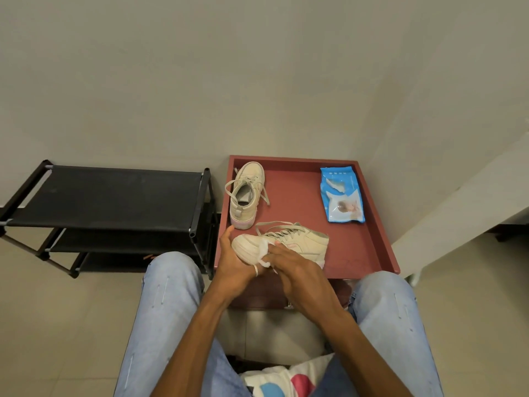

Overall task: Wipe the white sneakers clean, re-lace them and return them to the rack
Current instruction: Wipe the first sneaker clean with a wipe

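A red tabletop [303,193] with a raised rim on all visible sides is seen ahead of a seated person, set into the corner of two pale walls. At its near left corner a held sneaker [300,242] is kept on its side, toe pointing left, sole toward the person and heel reaching toward the middle of the near rim. The left hand [233,263] is curled round the toe from below, with the thumb raised beside the toe cap. The right hand [296,272] is closed on a white wipe [264,250], which is pressed against the sole edge near the toe. Loose lace ends are draped over the top of this shoe.

A second sneaker [246,193] is stood upright along the left rim, toe to the far wall, heel just beside the held toe; its laces are spilled over both sides. A blue wipes pack [342,196] is laid flat near the far right corner, well apart from both shoes. Bare red surface is left between the pack and the shoes and along the right rim.

A black rack [108,193] is placed just beside the left rim of the tabletop, its top shelf bare. Two knees [171,282] in light jeans are spread either side of the near edge.
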Tool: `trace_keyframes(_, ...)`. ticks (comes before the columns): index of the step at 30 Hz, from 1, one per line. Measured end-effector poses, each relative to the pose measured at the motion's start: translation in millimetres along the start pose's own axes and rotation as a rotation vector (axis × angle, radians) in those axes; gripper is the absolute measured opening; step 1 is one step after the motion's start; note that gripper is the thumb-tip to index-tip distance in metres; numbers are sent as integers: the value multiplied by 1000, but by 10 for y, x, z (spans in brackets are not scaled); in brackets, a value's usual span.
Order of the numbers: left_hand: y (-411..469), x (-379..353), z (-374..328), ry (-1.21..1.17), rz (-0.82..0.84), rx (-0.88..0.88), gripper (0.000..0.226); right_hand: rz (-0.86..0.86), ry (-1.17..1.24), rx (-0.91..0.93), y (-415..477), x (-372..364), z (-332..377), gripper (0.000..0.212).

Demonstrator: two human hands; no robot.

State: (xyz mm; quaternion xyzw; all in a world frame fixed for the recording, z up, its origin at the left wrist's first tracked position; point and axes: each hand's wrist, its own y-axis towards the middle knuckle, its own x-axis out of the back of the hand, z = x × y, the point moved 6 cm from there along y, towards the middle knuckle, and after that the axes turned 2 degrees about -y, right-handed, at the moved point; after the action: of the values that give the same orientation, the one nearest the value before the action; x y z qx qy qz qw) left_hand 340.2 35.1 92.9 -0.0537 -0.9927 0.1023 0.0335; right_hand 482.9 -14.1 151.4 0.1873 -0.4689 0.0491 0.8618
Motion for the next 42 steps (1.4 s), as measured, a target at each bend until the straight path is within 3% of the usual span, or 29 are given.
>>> trace_keyframes(7,-2,30,-6,60,75,9,119,-67,-121,8,19,32,117,32)
trace_keyframes(15,-25,1,-75,113,98,-37,102,-217,20,-91,6,60,170,27)
trace_keyframes(21,-15,-12,-63,98,93,-54,91,-158,-6,2,34,-98,480,27)
trace_keyframes(26,-9,0,-52,82,71,-41,92,-78,42,-46,111,-230,436,32)
trace_keyframes(30,3,-10,-63,83,41,-70,88,-23,65,-79,166,-366,394,52)
trace_keyframes(36,-7,-11,-67,95,74,-88,94,-149,-84,37,110,-52,362,30)
trace_keyframes(42,-31,-15,-98,136,112,-84,98,-147,-46,44,35,18,315,29)
